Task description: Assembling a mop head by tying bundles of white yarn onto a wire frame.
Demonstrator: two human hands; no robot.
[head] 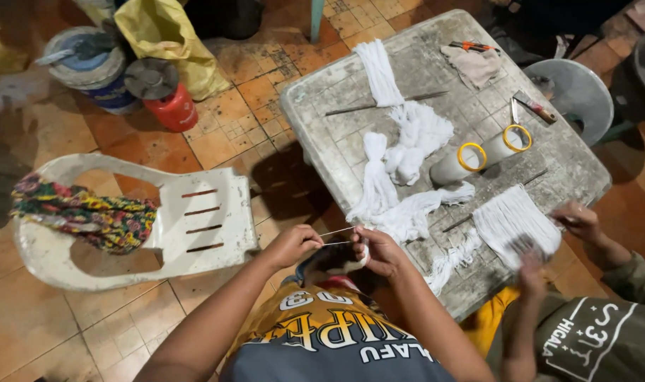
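Note:
My left hand point(292, 244) pinches the end of a thin white string point(336, 236) pulled taut toward my right hand point(379, 251). My right hand grips a small white bundle of yarn point(363, 256) that the string runs to, held just off the near left edge of a worn grey table point(435, 56). On the table beyond my hands lie several white yarn bundles point(407, 141), some knotted, some loose.
A second person's hands point(577, 219) handle a white fringe piece point(513, 223) at the right. Two white cones with yellow rims point(471, 159), metal rods, scissors point(517, 117) and a cloth lie on the table. A white plastic chair point(195, 219) stands left; a bucket, red canister and yellow bag sit behind.

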